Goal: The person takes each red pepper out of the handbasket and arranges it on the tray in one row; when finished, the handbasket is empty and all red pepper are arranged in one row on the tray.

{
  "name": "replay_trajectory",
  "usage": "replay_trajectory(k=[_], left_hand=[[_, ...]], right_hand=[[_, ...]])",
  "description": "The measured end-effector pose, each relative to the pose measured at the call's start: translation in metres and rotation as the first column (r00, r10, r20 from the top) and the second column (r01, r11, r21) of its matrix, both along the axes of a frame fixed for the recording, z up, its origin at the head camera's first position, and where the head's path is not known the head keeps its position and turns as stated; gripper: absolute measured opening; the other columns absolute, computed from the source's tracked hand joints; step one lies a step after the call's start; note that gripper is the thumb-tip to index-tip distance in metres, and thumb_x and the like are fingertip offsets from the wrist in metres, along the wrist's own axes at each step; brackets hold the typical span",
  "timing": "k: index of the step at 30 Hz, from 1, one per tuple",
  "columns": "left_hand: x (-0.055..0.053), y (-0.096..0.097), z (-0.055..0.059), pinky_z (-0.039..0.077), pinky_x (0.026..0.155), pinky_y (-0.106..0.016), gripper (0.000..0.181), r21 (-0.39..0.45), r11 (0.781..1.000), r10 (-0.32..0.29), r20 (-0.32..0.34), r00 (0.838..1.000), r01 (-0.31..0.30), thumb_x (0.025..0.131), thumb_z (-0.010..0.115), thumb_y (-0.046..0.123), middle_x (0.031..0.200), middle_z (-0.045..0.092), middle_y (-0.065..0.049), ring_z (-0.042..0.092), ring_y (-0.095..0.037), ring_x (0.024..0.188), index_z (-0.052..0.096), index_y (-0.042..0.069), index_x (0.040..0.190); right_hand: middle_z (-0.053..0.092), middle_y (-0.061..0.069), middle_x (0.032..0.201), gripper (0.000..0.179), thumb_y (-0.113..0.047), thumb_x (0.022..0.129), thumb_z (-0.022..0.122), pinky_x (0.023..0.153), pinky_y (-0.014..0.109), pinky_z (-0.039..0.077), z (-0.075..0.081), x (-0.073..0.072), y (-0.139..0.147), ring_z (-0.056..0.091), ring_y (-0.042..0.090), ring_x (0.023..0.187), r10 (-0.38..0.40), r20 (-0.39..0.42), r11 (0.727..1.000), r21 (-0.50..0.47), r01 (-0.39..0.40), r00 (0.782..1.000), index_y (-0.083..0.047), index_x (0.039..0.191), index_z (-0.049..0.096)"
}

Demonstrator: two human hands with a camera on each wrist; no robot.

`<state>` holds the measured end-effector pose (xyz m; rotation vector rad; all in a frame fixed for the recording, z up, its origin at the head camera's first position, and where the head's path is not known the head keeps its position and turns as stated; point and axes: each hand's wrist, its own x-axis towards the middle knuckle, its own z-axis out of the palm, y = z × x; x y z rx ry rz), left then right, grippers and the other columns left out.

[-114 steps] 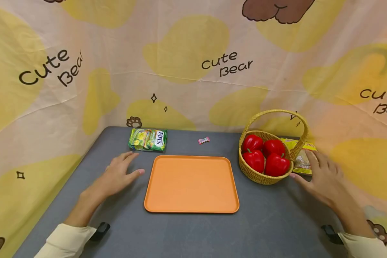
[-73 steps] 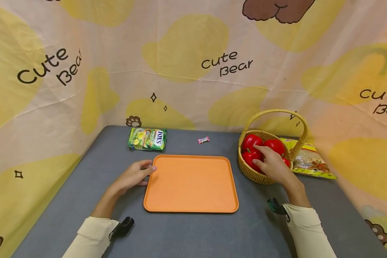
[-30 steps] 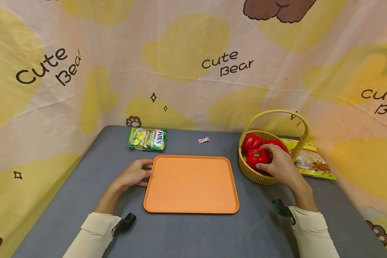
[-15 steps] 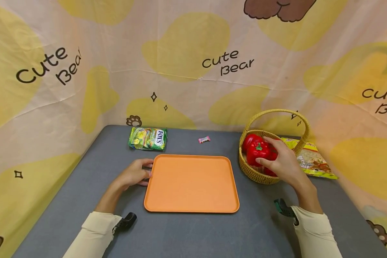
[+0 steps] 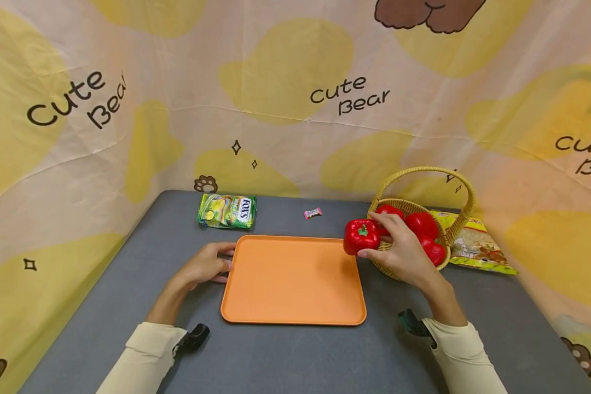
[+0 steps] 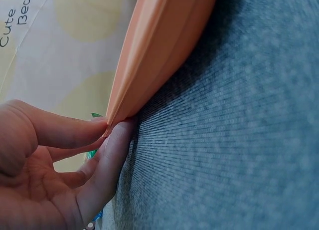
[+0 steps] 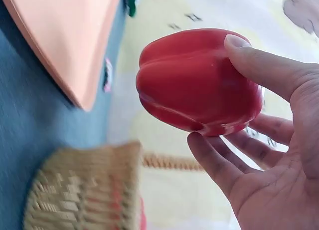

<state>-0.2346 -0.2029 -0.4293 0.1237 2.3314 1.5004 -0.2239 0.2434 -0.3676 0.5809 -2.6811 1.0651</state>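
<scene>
A red bell pepper (image 5: 361, 236) with a green stem is gripped by my right hand (image 5: 405, 253), held up between the tray's right edge and the basket. In the right wrist view the thumb lies on one side of the bell pepper (image 7: 197, 83) and the fingers on the other. My left hand (image 5: 206, 268) pinches the left rim of the orange tray (image 5: 293, 282); the left wrist view shows thumb and finger on the tray's edge (image 6: 149, 55). Behind the right hand stands the wicker basket (image 5: 388, 269), where several red bell peppers (image 5: 422, 225) lie, partly hidden by that hand.
A green FOX'S candy bag (image 5: 226, 212) lies at the back left of the grey table (image 5: 295, 358). Behind the tray is a small pink wrapped candy (image 5: 312, 213). A yellow food packet (image 5: 480, 246) lies right of the basket. A printed cloth (image 5: 276, 82) hangs behind.
My right hand has reached into the basket, taken hold of one bell pepper, lifted it out and carried it left. My left hand has moved right and taken hold of the tray's rim.
</scene>
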Motion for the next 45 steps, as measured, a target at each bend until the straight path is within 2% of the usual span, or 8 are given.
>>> replay_trajectory(k=[5,12,17,23,29,34,39,45], left_hand=[[0.0,-0.001,0.001,0.067,0.081,-0.04,0.061,-0.005,1.0,0.002,0.005,1.0,-0.002,0.1,0.056,-0.004,0.151,0.048,-0.031,0.067,-0.031,0.116,0.039,-0.008,0.158],[-0.001,-0.002,0.002,0.067,0.081,-0.04,0.061,-0.015,1.0,0.012,0.007,1.0,-0.012,0.1,0.056,-0.003,0.153,0.047,-0.03,0.066,-0.032,0.118,0.039,-0.007,0.158],[0.0,-0.003,0.003,0.067,0.081,-0.04,0.06,-0.02,1.0,0.016,0.009,1.0,-0.015,0.1,0.056,-0.003,0.153,0.047,-0.03,0.066,-0.032,0.118,0.039,-0.008,0.158],[0.0,-0.002,0.001,0.067,0.081,-0.04,0.06,-0.027,0.999,0.02,0.009,1.0,-0.019,0.1,0.056,-0.002,0.153,0.048,-0.03,0.066,-0.032,0.119,0.04,-0.008,0.158],[0.001,-0.001,0.002,0.067,0.081,-0.04,0.06,-0.035,0.999,0.032,0.012,0.999,-0.031,0.1,0.058,-0.002,0.153,0.049,-0.029,0.065,-0.033,0.12,0.041,-0.008,0.157],[0.0,-0.001,0.001,0.067,0.081,-0.04,0.06,-0.029,0.999,0.038,0.025,0.999,-0.038,0.099,0.058,-0.003,0.152,0.049,-0.028,0.065,-0.031,0.117,0.041,-0.008,0.156],[0.0,0.001,0.0,0.067,0.08,-0.04,0.059,-0.028,0.999,0.047,0.029,0.998,-0.046,0.099,0.059,-0.003,0.15,0.051,-0.027,0.066,-0.028,0.112,0.043,-0.007,0.156],[0.001,0.001,0.001,0.067,0.08,-0.041,0.06,-0.028,0.999,0.042,0.022,0.999,-0.041,0.099,0.058,-0.002,0.15,0.05,-0.028,0.067,-0.03,0.113,0.042,-0.009,0.156]], right_hand=[[0.052,0.018,0.141,0.091,-0.023,0.079,0.095,0.102,0.057,0.058,-0.007,-0.003,-0.024,0.059,0.039,0.126,0.054,0.049,0.998,0.027,-0.056,0.997,-0.001,0.155,0.049],[0.052,0.018,0.138,0.084,-0.021,0.078,0.096,0.101,0.053,0.059,-0.015,-0.007,-0.056,0.059,0.038,0.125,0.132,0.072,0.991,0.009,-0.133,0.989,0.004,0.148,0.056],[0.056,0.016,0.135,0.081,-0.023,0.079,0.095,0.101,0.05,0.06,-0.019,-0.012,-0.079,0.059,0.035,0.123,0.182,0.108,0.983,-0.003,-0.182,0.977,0.001,0.145,0.056],[0.06,0.008,0.138,0.081,-0.03,0.081,0.094,0.1,0.046,0.06,-0.02,-0.019,-0.106,0.061,0.028,0.124,0.199,0.172,0.98,-0.006,-0.201,0.965,-0.006,0.147,0.054],[0.06,0.009,0.141,0.082,-0.027,0.082,0.093,0.1,0.046,0.061,-0.019,-0.024,-0.135,0.06,0.029,0.127,0.236,0.242,0.972,-0.036,-0.234,0.941,-0.005,0.149,0.051],[0.06,0.008,0.142,0.082,-0.026,0.083,0.092,0.1,0.044,0.061,-0.022,-0.027,-0.156,0.059,0.028,0.129,0.261,0.27,0.965,-0.051,-0.257,0.927,-0.006,0.15,0.05],[0.058,0.008,0.141,0.082,-0.026,0.084,0.09,0.1,0.042,0.06,-0.028,-0.031,-0.172,0.057,0.028,0.13,0.27,0.278,0.963,-0.049,-0.267,0.922,-0.006,0.152,0.049],[0.056,0.01,0.143,0.082,-0.028,0.087,0.088,0.103,0.043,0.058,-0.033,-0.034,-0.187,0.055,0.028,0.13,0.274,0.272,0.961,-0.035,-0.275,0.923,-0.005,0.154,0.047]])
